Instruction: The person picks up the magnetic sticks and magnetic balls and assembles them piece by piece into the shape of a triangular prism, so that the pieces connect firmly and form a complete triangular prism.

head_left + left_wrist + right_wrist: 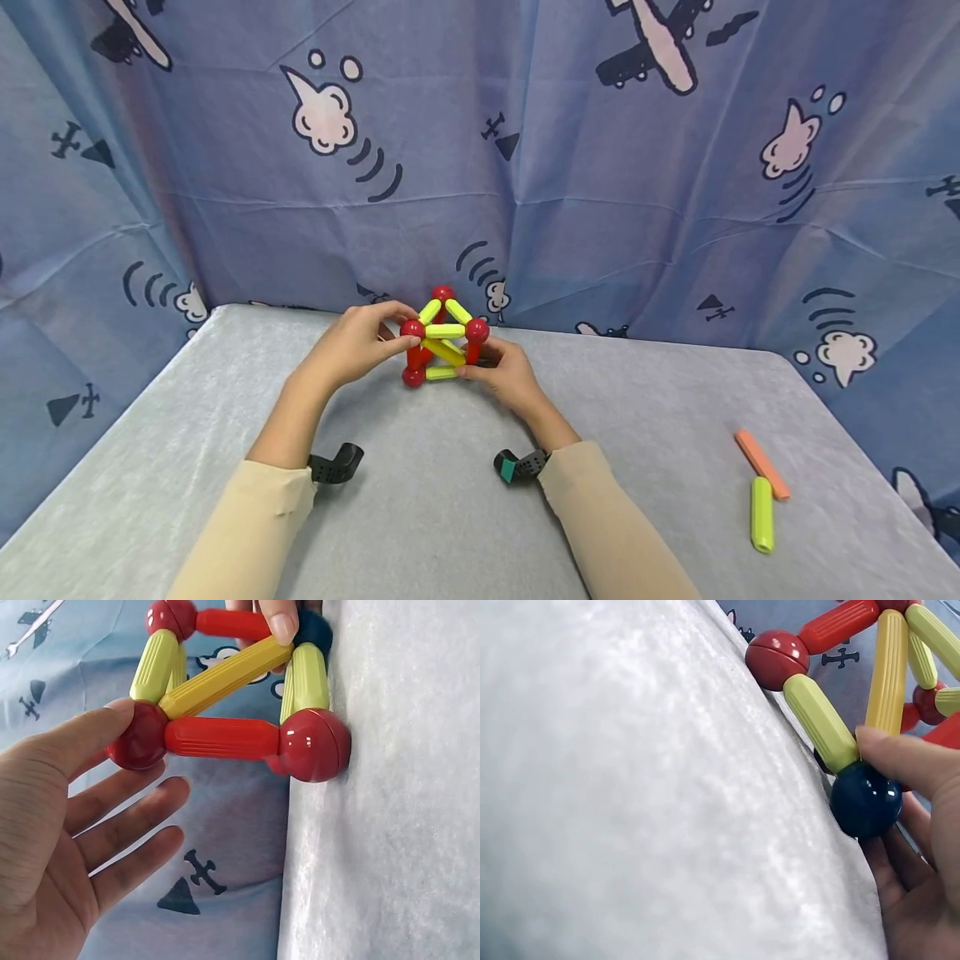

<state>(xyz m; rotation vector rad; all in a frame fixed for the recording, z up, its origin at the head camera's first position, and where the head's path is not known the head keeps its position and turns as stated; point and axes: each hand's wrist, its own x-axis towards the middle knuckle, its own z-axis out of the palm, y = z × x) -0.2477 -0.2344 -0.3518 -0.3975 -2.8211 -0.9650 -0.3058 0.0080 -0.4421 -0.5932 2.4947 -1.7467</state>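
A frame of building sticks and balls (pixel 446 331) stands on the far part of the table, with red balls at its visible upper corners. My left hand (pixel 352 340) pinches the upper-left red ball (pixel 144 741) between thumb and fingers, its other fingers spread apart. From that ball a yellow stick (pixel 225 679) slants down to a dark blue ball (pixel 866 799). My right hand (pixel 513 379) grips the lower end of the yellow stick, thumb on it beside the blue ball and fingers behind. A yellow-green stick (pixel 821 721) joins the blue ball to a lower red ball (pixel 778 660).
On the right of the grey-white table (pixel 420 500) lie an orange stick (pixel 762 464) and a loose yellow-green stick (pixel 762 515), close together. A blue curtain (pixel 450 150) with printed planes hangs right behind the table's far edge.
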